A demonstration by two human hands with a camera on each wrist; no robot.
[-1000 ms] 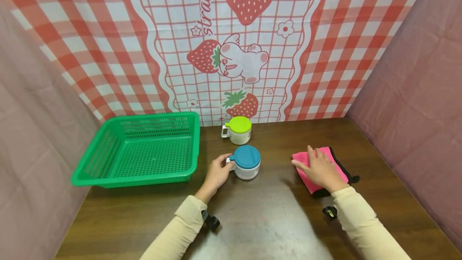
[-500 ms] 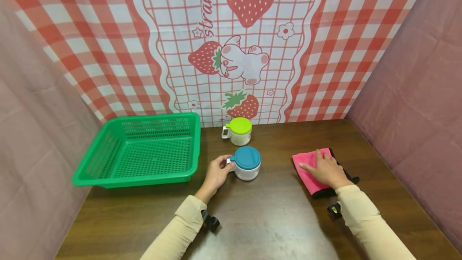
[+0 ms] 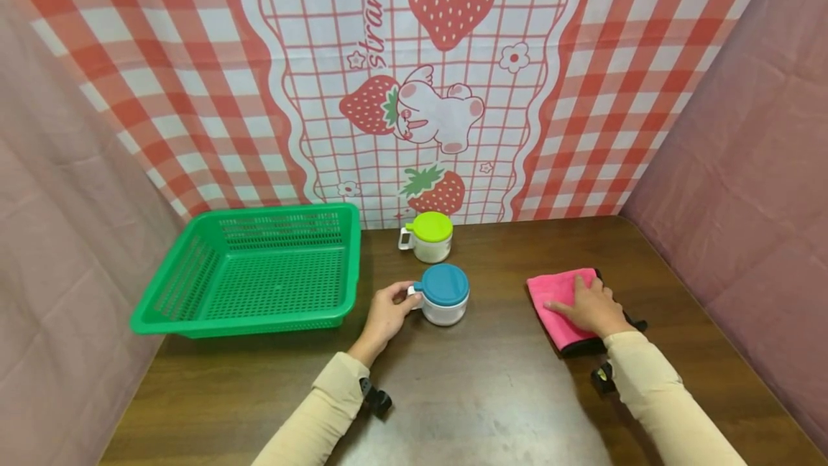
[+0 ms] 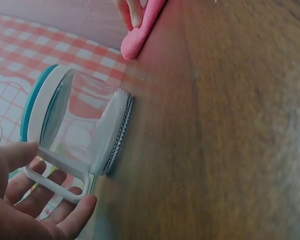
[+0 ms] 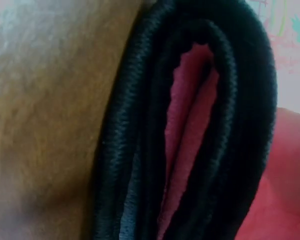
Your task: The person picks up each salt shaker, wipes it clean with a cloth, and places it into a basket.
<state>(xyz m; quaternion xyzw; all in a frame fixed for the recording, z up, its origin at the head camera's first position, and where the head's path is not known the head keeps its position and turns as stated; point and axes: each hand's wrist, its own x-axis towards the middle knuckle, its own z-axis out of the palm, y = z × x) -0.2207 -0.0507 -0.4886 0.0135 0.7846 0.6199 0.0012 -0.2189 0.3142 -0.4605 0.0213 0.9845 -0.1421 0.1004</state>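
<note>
A jar (image 3: 444, 292) with a blue lid, clear sides and a white looped handle stands upright on the table. My left hand (image 3: 386, 316) grips its handle; in the left wrist view the fingers (image 4: 72, 217) curl through and under the loop. On the right lies a folded pink cloth (image 3: 552, 297) with black edging. Across its top rests my right hand (image 3: 591, 308), fingers spread over the far side and thumb on the near left. In the right wrist view the cloth's black-edged folds (image 5: 250, 115) fill the middle, and that hand is out of sight.
Just behind the blue-lidded jar is a similar jar (image 3: 431, 237) with a lime-green lid. A green plastic basket (image 3: 349, 293) with perforated sides stands at the left. A strawberry-print checked cloth (image 3: 453, 121) hangs along the table's back edge, and pink curtains (image 3: 731, 164) flank both sides.
My right hand has slid to the right over the cloth, uncovering more of its left part. My left hand stays on the jar's handle.
</note>
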